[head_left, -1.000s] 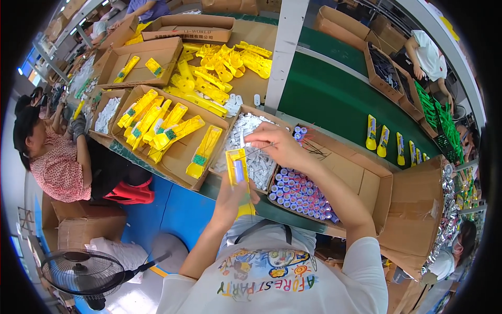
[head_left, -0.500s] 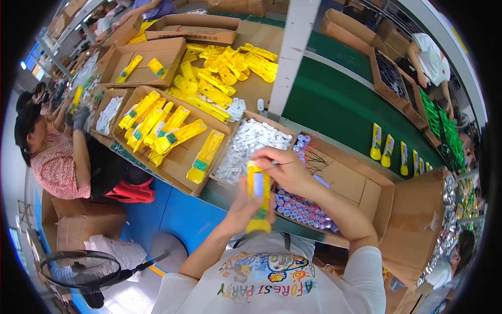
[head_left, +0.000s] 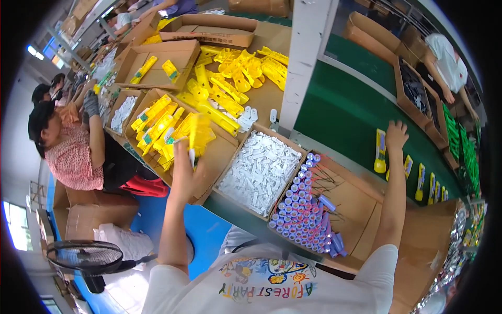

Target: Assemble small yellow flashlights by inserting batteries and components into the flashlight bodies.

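My left hand point(head_left: 185, 172) is raised over a cardboard box of yellow parts at the left. Its fingers are closed on a yellow plastic housing point(head_left: 198, 135), smeared by motion; a small white piece shows by the fingers. Several more yellow housings point(head_left: 157, 121) with green circuit boards lie heaped in that box. Out to the right, my right hand point(head_left: 396, 137) is over the green belt point(head_left: 334, 110), fingers apart, holding nothing I can see. Just left of it lies a yellow spoon-shaped device point(head_left: 380, 153), first in a row of similar ones; my forearm partly covers another.
A box of small white parts point(head_left: 259, 170) stands in front of me, beside a box of purple cylindrical cells point(head_left: 300, 212) with wires. Loose yellow shells point(head_left: 243, 68) lie farther back. A white post point(head_left: 306, 63) rises beside the belt. A co-worker point(head_left: 73, 152) sits at left.
The device between my hands has left them, and one more lies at the near end of the belt row. My right hand moved right to the belt; my left went to the yellow housings.
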`<act>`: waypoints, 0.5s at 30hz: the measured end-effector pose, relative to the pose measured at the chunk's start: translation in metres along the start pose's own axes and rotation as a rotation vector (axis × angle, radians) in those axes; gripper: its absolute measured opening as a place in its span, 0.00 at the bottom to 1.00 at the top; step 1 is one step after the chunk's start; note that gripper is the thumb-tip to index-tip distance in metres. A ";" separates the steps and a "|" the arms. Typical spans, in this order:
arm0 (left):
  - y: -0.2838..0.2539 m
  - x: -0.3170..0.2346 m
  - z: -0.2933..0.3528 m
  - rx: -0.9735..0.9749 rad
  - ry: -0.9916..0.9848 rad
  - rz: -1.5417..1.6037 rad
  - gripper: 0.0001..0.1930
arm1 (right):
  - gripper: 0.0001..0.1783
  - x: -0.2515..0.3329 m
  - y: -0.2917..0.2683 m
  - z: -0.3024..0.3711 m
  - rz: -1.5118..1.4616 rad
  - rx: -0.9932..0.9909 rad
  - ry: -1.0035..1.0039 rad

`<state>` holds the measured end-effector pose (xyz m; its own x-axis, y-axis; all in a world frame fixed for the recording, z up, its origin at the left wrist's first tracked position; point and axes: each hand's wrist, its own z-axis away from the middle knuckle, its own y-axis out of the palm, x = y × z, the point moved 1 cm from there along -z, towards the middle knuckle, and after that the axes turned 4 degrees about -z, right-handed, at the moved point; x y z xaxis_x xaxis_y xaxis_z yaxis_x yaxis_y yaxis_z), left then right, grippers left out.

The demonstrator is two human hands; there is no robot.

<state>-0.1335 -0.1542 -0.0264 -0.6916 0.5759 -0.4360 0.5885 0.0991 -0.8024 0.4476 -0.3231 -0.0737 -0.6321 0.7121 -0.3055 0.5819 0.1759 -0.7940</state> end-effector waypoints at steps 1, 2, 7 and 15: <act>0.000 -0.019 0.007 0.215 -0.311 0.764 0.31 | 0.11 0.019 -0.058 0.008 -0.163 0.024 -0.050; -0.006 -0.063 0.015 0.343 -0.531 1.338 0.33 | 0.12 0.039 -0.104 0.018 -0.322 0.053 -0.097; 0.028 -0.130 0.061 0.654 -0.384 1.682 0.36 | 0.12 0.148 -0.264 0.124 -1.655 0.440 -0.521; 0.045 -0.142 0.090 0.612 -0.237 1.228 0.37 | 0.10 0.168 -0.277 0.189 -1.667 0.175 -0.359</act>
<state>-0.0470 -0.3045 -0.0375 0.0381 -0.1205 -0.9920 0.6319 -0.7661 0.1173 0.0834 -0.3804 -0.0044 -0.5399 -0.3307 0.7741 -0.8176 0.4247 -0.3888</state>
